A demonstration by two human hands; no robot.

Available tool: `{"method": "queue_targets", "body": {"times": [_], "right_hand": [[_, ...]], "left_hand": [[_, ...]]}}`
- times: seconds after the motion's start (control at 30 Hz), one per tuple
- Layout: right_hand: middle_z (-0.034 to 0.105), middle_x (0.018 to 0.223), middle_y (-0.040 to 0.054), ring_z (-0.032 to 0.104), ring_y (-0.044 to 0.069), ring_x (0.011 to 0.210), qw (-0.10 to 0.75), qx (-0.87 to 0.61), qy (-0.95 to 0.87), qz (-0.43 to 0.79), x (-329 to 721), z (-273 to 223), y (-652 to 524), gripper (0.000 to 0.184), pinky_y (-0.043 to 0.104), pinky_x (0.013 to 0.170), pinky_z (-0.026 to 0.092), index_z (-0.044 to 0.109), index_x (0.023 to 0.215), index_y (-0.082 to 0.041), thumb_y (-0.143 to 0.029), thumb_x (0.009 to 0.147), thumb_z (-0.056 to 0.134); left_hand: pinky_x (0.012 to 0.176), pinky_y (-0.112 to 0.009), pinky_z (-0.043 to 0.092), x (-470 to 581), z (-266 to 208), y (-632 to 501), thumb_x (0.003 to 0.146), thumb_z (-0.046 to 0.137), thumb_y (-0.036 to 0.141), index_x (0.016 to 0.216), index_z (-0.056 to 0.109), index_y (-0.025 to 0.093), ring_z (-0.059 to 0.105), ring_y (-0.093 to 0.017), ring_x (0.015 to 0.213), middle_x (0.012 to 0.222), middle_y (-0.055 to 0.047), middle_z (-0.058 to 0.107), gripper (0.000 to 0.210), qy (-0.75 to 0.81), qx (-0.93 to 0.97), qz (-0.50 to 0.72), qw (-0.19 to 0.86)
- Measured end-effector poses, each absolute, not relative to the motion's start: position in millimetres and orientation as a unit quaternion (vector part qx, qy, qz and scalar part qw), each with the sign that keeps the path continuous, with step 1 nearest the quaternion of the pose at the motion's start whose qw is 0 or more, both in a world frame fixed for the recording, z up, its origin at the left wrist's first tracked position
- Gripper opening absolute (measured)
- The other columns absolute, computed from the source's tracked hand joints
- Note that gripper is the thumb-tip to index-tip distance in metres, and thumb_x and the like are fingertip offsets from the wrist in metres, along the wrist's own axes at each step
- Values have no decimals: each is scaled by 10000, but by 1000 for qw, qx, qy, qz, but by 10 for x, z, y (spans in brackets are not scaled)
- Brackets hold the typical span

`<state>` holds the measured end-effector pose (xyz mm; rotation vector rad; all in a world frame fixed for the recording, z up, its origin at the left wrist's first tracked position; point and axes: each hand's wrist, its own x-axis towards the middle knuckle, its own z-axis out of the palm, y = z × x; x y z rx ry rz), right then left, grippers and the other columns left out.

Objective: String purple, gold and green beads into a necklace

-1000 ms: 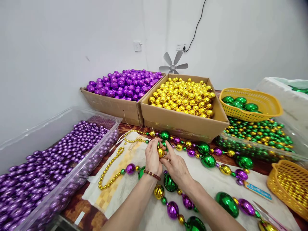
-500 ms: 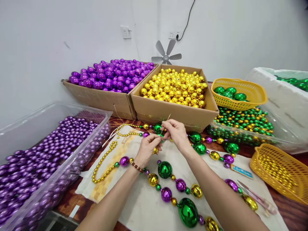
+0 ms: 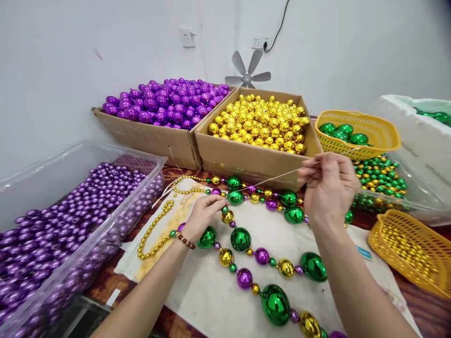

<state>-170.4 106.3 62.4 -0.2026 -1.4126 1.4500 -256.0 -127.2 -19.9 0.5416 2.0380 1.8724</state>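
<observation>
My left hand (image 3: 204, 217) is closed in a pinch at the end of a bead string, beside a small green bead (image 3: 224, 210) and a gold bead (image 3: 228, 217). A pale thread (image 3: 271, 179) runs taut from those fingertips to my right hand (image 3: 330, 185), which is closed on it, raised in front of the gold-bead box. A thin pale length sticks out beyond the right fingers; whether it is needle or thread I cannot tell. The string continues below with a large green bead (image 3: 240, 239) and a purple bead (image 3: 262, 256) on a white cloth (image 3: 207, 300).
Cardboard boxes of purple beads (image 3: 155, 101) and gold beads (image 3: 260, 123) stand behind. At left is a clear bin (image 3: 160, 171) of small purple beads. Yellow baskets (image 3: 382, 141) and a foam box (image 3: 405, 126) stand at right. Finished-looking bead strands (image 3: 294, 215) lie across the cloth.
My right hand has moved away to the right and slightly up from my left, drawing the thread out long between them. The left hand has stayed near its place at the beads.
</observation>
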Motion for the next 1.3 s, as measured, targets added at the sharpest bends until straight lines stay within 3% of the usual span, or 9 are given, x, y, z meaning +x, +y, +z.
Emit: {"method": "queue_targets", "body": {"times": [0.07, 0.23, 0.3, 0.43, 0.6, 0.67, 0.77, 0.87, 1.3], "right_hand": [[636, 748, -16, 595, 99, 520, 484, -80, -665, 563, -1572, 591, 1156, 173, 203, 459, 473, 625, 885, -195, -339, 940, 544], [695, 837, 13, 640, 144, 675, 79, 11, -956, 282, -1410, 40, 1150, 229, 235, 607, 471, 698, 926, -242, -284, 970, 478], [704, 839, 39, 657, 181, 744, 23, 10, -977, 212, -1414, -223, 1071, 201, 251, 630, 455, 710, 843, -228, -236, 932, 531], [688, 769, 70, 656, 215, 704, 13, -10, -984, 179, -1496, -352, 904, 156, 275, 599, 435, 712, 771, -199, -167, 861, 589], [560, 1350, 43, 615, 232, 1060, 66, 49, -968, 238, -1891, 69, 539, 408, 325, 839, 475, 542, 1316, -305, -201, 926, 477], [512, 1413, 16, 653, 171, 963, 41, 115, -929, 349, -2131, 163, 341, 582, 283, 835, 489, 428, 1416, -326, -101, 881, 467], [719, 1042, -13, 660, 102, 628, -18, 167, -893, 417, -2418, 127, 135, 430, 221, 655, 504, 618, 1237, -279, -109, 856, 516], [679, 670, -33, 616, 96, 523, -39, 170, -889, 423, -2503, 13, 115, 186, 191, 546, 455, 729, 871, -190, -180, 868, 543], [701, 752, -16, 617, 157, 713, 10, 130, -911, 392, -2401, -124, 92, 199, 229, 638, 405, 714, 814, -204, -217, 873, 524]], "left_hand": [[750, -277, 462, -2581, -217, -1373, 806, 637, 310, 785, 751, 187, 619, -195, 804, 825, -58, 718, 169, 718, 169, 658, 151], [792, -288, 458, -2635, -284, -1571, 791, 670, 350, 829, 749, 182, 612, -208, 894, 931, -84, 719, 190, 716, 124, 671, 144], [789, -286, 457, -2650, -299, -1615, 795, 669, 361, 832, 741, 182, 614, -201, 888, 927, -81, 713, 197, 710, 115, 680, 140], [788, -288, 460, -2658, -291, -1662, 809, 655, 372, 840, 727, 183, 625, -192, 870, 905, -76, 708, 204, 692, 111, 697, 154], [780, -277, 452, -2650, -212, -1668, 799, 657, 360, 807, 735, 186, 621, -188, 853, 874, -71, 714, 191, 708, 147, 674, 152], [770, -274, 448, -2650, -172, -1681, 794, 655, 357, 787, 739, 192, 616, -194, 855, 863, -68, 716, 185, 720, 163, 659, 144], [756, -280, 451, -2647, -153, -1747, 796, 639, 365, 770, 738, 195, 618, -211, 860, 859, -70, 719, 199, 736, 169, 643, 130], [726, -286, 455, -2624, -217, -1842, 803, 615, 370, 743, 727, 191, 623, -215, 820, 829, -66, 717, 219, 762, 157, 618, 110], [959, -391, 409, -2940, -496, -2407, 874, 465, 247, 1012, 664, 206, 601, -274, 1031, 1045, -104, 661, 246, 947, 89, 302, -61]]}}
